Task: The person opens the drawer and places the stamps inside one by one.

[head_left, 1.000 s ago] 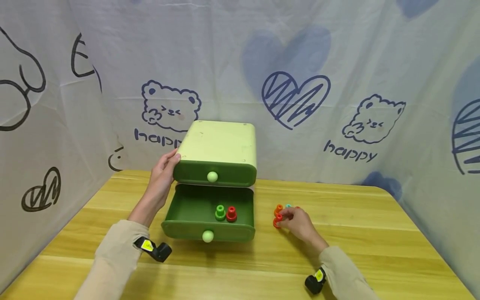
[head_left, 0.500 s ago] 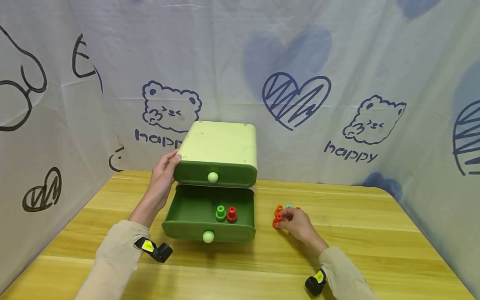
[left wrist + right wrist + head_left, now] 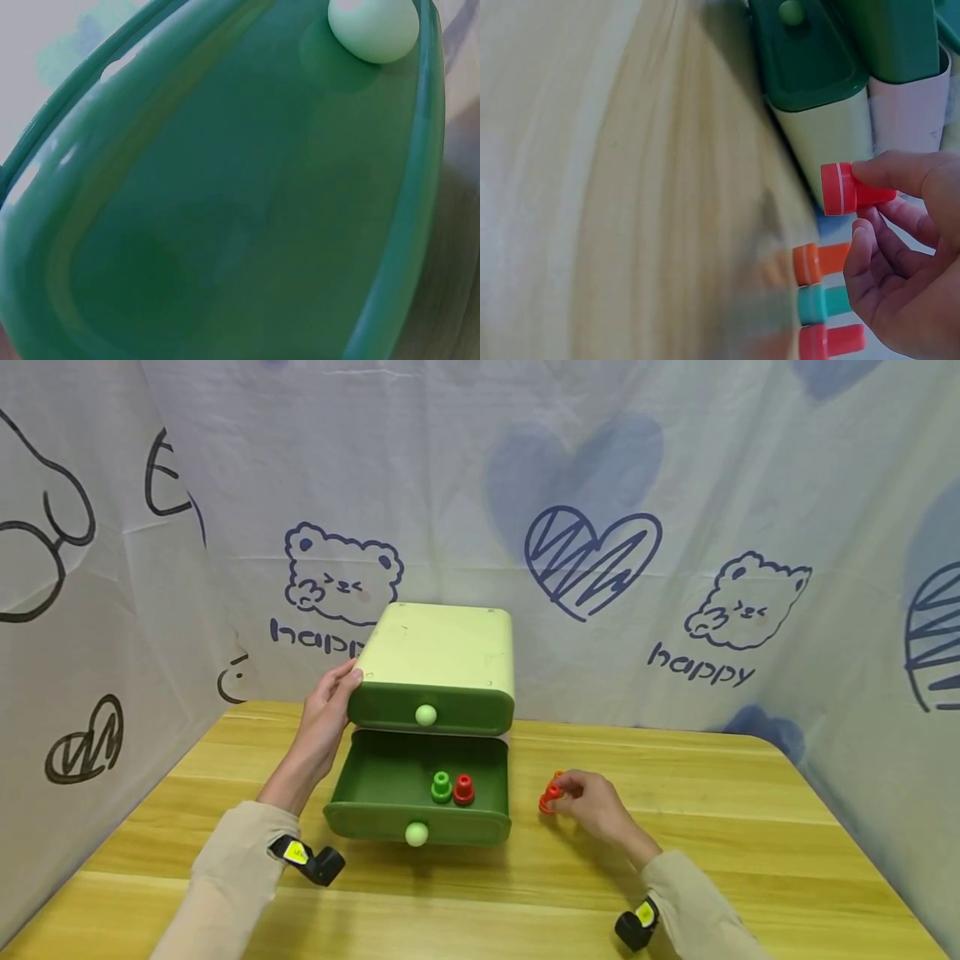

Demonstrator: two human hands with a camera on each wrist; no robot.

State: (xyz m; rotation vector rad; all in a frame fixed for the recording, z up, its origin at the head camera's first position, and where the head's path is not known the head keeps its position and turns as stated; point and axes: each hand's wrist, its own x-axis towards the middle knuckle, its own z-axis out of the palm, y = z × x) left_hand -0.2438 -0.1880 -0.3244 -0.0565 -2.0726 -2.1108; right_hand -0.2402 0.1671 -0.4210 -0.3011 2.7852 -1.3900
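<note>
In the head view, my left hand (image 3: 324, 714) rests along the left side of the small two-drawer cabinet (image 3: 438, 643), thumb at its front corner. The cabinet's lower drawer (image 3: 390, 764) is pulled out, with a green peg (image 3: 441, 787) and a red peg (image 3: 464, 790) standing side by side inside. The upper drawer (image 3: 382, 706) is closed. My right hand (image 3: 600, 810) pinches another red peg (image 3: 840, 189) between thumb and fingers, to the right of the drawer. Beside that hand, the right wrist view shows an orange peg (image 3: 807, 264), a teal peg (image 3: 812, 304) and one more red peg (image 3: 814, 343).
The cabinet stands on a wooden table (image 3: 712, 827), with a printed cloth (image 3: 457, 477) hanging behind and at both sides. Each drawer front bears a round pale knob (image 3: 416, 834). A small camera (image 3: 636, 927) is strapped to each wrist.
My right hand has shifted slightly left with the pinched red peg and now covers more of the pegs behind it. My left hand and the drawer have stayed put.
</note>
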